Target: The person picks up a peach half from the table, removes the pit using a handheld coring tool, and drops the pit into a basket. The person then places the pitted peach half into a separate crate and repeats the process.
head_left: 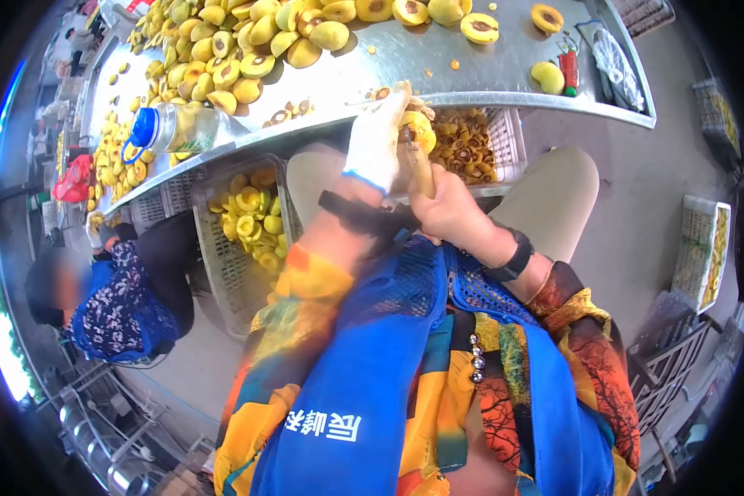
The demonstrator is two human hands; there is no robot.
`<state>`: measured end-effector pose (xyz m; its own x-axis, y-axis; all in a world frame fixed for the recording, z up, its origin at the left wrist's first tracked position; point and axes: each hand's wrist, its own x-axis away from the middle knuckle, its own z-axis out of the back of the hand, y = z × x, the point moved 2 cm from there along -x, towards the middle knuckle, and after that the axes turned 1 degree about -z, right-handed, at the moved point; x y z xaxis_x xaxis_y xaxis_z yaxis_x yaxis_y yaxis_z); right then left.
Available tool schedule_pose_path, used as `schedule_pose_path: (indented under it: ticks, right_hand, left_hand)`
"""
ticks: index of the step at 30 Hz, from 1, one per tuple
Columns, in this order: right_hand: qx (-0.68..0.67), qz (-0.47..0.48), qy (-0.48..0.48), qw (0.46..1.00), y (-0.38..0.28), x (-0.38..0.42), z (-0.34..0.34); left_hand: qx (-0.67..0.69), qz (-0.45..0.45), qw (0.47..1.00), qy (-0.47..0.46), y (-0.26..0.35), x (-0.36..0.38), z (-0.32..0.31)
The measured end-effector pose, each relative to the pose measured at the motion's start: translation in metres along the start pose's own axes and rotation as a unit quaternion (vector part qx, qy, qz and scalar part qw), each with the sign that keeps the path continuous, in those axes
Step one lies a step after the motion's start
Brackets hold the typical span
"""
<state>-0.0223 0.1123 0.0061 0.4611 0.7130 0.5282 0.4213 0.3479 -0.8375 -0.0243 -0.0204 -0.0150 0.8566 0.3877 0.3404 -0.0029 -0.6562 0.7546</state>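
My left hand, in a white glove, grips a yellow peach half just past the table's front edge. My right hand is bare and closed round the wooden handle of a pitting tool. Its metal end meets the peach, though the exact contact is too small to make out. Below both hands is a white crate of brown pits and scraps. On the metal table lies a big heap of halved yellow peaches, many with brown centres.
A blue-capped plastic jug lies along the table edge. At the right are a red-handled tool and a plastic bag. A crate of peach halves stands at my left. Another person sits farther left. More crates stand right.
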Motion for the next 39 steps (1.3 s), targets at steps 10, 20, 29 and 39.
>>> schedule_pose_path:
  ticks: [10, 20, 29, 39]
  right_hand:
    - [-0.125, -0.094, -0.108, 0.982, -0.017, 0.004, 0.001]
    - [-0.255, -0.139, -0.078, 0.954, -0.016, 0.021, -0.011]
    - [0.358, 0.353, 0.139, 0.853, 0.031, -0.018, -0.003]
    - [-0.104, -0.113, -0.1, 0.983, 0.001, 0.002, -0.003]
  left_hand:
    - [-0.139, -0.051, 0.986, -0.072, 0.026, 0.018, 0.0]
    - [-0.252, -0.123, 0.96, 0.006, 0.018, 0.022, -0.016]
    - [-0.021, 0.005, 1.0, 0.018, 0.013, 0.018, 0.005]
    - [-0.161, -0.128, 0.977, 0.06, 0.005, 0.017, 0.001]
